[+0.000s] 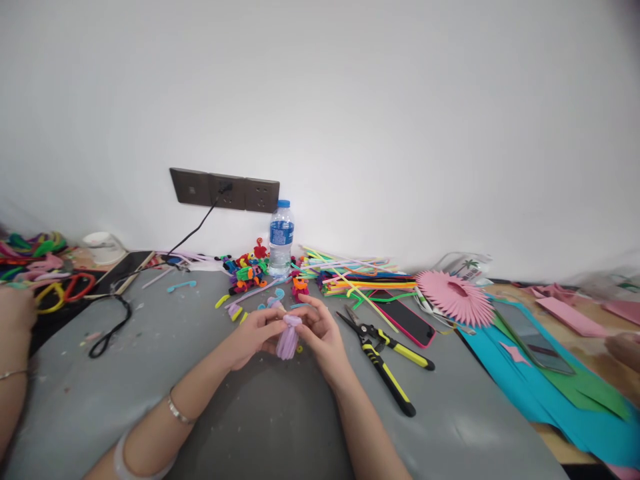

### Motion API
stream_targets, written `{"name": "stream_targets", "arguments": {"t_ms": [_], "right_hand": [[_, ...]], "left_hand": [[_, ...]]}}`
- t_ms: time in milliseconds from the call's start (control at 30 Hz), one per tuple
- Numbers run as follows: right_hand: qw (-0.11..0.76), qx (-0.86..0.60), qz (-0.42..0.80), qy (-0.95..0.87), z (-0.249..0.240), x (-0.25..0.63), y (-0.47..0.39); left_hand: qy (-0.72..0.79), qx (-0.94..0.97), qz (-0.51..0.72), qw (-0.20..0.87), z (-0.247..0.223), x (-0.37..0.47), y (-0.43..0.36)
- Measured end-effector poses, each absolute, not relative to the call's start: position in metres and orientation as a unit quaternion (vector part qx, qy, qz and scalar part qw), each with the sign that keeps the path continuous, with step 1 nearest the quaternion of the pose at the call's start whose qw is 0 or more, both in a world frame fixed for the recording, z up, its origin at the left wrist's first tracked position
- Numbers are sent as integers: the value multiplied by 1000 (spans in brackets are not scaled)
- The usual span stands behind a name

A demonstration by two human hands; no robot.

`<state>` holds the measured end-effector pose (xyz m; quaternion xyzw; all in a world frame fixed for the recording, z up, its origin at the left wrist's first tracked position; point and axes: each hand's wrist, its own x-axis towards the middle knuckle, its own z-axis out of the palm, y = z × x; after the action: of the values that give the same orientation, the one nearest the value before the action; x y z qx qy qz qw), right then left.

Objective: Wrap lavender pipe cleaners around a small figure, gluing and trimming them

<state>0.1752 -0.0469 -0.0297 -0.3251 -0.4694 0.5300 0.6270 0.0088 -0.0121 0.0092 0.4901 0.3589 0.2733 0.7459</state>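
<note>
Between my two hands, above the grey mat (240, 420), is a small lilac piece of bent pipe cleaners (287, 341), its folded strands hanging down below a rounded top. My left hand (254, 339) pinches it from the left with thumb and forefinger. From the other side, my right hand (320, 333) presses its thumb and fingers on the top. Just beyond my fingers lie small lilac and yellow pipe-cleaner pieces (234, 311). Black-and-yellow pliers (383, 353) rest with parted jaws to the right of my right hand.
A water bottle (282, 240) stands near the wall, beside colourful pipe-cleaner figures (247, 272) and a bundle of long pipe cleaners (360, 275). A phone (405, 317) and a pink pleated paper ring (453, 299) lie rightward. A black cable (131, 310) crosses the left. Other people's hands (15, 320) show at both edges.
</note>
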Motion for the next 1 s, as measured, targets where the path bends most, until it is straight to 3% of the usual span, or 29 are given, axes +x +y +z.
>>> {"name": "stream_targets", "arguments": {"t_ms": [1000], "right_hand": [[622, -359, 532, -447, -31, 175, -45]], "left_hand": [[349, 547, 320, 691, 6, 10, -14]]}}
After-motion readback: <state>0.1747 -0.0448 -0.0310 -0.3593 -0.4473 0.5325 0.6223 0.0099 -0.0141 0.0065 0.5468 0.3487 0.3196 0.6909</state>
